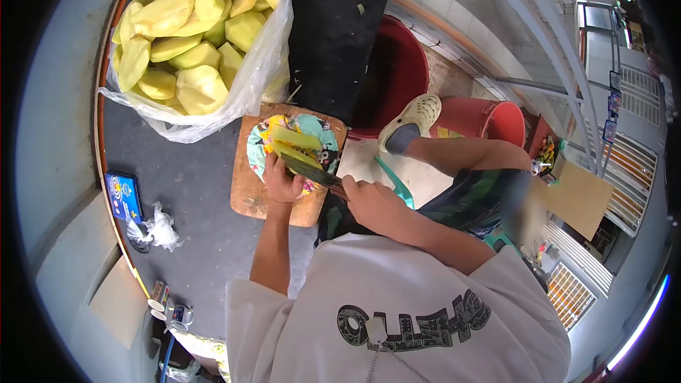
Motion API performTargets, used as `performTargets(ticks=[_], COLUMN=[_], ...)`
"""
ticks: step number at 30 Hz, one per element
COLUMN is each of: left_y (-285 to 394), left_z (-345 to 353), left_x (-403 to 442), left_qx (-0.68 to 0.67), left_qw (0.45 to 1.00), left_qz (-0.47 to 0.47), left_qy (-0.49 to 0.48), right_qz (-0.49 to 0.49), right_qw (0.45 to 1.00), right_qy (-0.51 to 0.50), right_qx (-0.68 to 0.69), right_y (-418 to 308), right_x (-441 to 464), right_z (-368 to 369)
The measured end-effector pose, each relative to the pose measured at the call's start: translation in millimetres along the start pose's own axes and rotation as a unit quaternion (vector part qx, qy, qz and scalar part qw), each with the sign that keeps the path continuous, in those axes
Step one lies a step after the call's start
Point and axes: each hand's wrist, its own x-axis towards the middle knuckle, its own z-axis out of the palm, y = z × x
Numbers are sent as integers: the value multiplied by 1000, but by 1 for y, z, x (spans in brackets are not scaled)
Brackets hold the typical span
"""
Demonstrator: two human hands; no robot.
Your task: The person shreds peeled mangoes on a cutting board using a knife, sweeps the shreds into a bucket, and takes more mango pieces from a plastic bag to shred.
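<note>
My left hand is closed round a pale green-yellow fruit piece above a patterned cloth. My right hand grips the handle of a knife, whose dark blade lies against the near side of the fruit. A second cut face shows just beyond the held piece; whether it is separate is unclear. The cloth rests on a wooden board. Past the board, at the upper left, an open plastic bag holds several peeled fruit pieces.
The board lies on a dark table. A blue box, crumpled clear plastic and two cups are at the left. Red tubs stand on the floor at the right, near my raised leg.
</note>
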Motion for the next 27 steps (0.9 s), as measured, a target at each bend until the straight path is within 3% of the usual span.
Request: performTargets(ticks=[9,14,17,21,24,27], left_y=[4,7,5,5,3,13], left_z=[-3,-2,-5,-5,2,-3], left_x=[2,7,6,7,4,14], left_qx=[12,15,26,7,16,9], left_qw=[999,1000,999,1000,1000,1000], left_qz=[-22,7,-7,11,16,4], left_qy=[-35,-3,-40,-13,22,-11], right_qz=[-8,4,-13,-46,-39,-23], right_qw=[1000,999,1000,998,999,1000], right_qy=[-21,-49,-25,5,-8,-9], right_qx=[-14,-2,-1,-34,-30,-10], right_y=[0,5,16,35,34,13], right_x=[2,18,34,56,53,28], right_z=[-3,0,16,47,42,13])
